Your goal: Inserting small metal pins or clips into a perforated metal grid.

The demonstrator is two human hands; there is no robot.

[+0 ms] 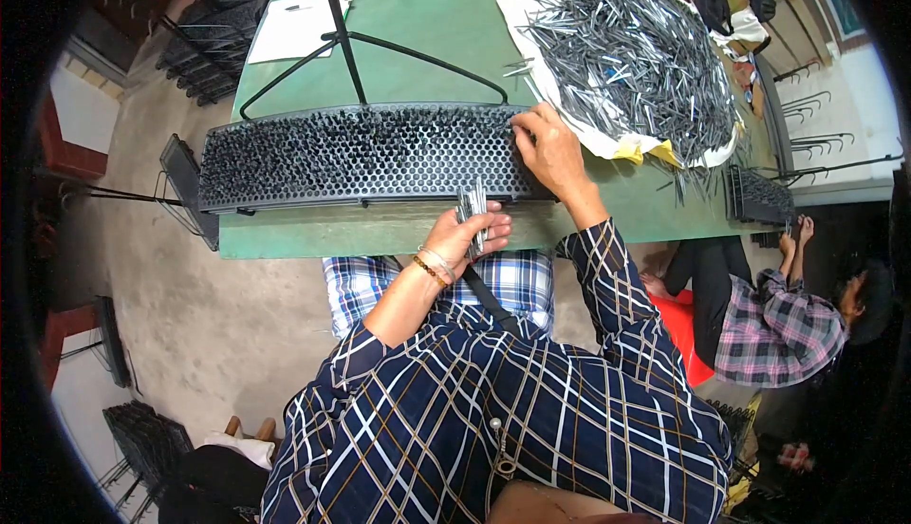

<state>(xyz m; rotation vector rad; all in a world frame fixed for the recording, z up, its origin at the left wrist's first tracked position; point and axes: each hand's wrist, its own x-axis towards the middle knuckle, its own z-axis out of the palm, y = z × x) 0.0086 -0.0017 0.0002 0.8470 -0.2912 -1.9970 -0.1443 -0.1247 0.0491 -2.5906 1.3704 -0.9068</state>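
Presently, black perforated panel (418, 159): one, on the green table (436, 11) before the person; its right end is partly hidden by the right hand (555, 152); holes too many and small to count; long axis left to right, holed face up.
Right hand: at the panel's right end, thumb and forefinger drawn nearly together — whether a rod sits between them cannot be told.
Left hand (460, 239): just below the panel's near edge, fingers curled around one bunch of grey rods (472, 215); lower ends hidden in the palm, number unclear; long axis running away from the person.
Heap of rods (636, 59): one, on a white sack (518, 11) at the table's right; pieces overlap, lying every way — uncountable.
Black wire frame (351, 59): one, behind the panel; top cut off.
Co-worker (783, 320): one, far right; two hands visible, their work indistinct.
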